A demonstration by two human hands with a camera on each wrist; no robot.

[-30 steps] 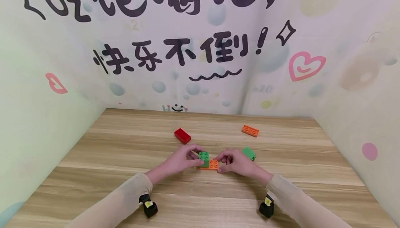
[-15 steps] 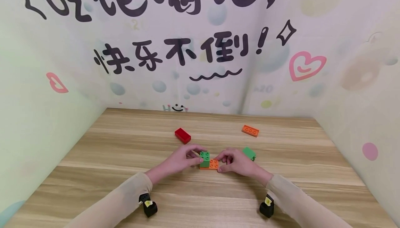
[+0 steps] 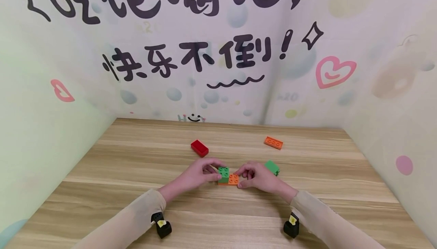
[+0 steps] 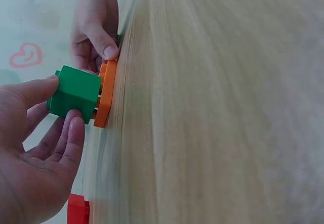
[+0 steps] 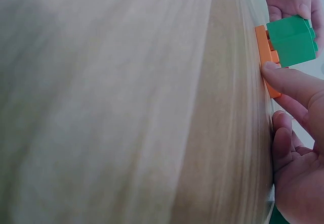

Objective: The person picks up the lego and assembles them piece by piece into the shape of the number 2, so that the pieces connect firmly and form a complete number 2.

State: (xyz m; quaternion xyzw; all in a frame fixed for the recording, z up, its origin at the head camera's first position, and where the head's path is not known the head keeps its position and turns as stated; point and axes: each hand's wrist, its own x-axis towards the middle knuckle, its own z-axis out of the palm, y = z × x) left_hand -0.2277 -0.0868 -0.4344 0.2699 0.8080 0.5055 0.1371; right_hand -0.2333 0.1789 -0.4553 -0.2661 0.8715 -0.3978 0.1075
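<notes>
Nearest me, my beige sleeves (image 3: 133,218) reach across a wood-grain table (image 3: 218,222). My right hand (image 3: 261,177) pinches the right end of an orange toy-brick plate (image 3: 233,180) lying studs up on the tabletop. My left hand (image 3: 196,174) grips a green four-stud brick (image 4: 76,91) between thumb and fingers, tilted over the plate's left half. Just beyond my right hand lies another green brick (image 3: 272,168); farther off, a red brick (image 3: 199,148) at left and a second orange plate (image 3: 273,143), underside up, at right.

Green four-studded block (image 4: 77,88), tilted over one end of a flat orange plate (image 3: 233,179) on the wooden table (image 3: 211,218).
</notes>
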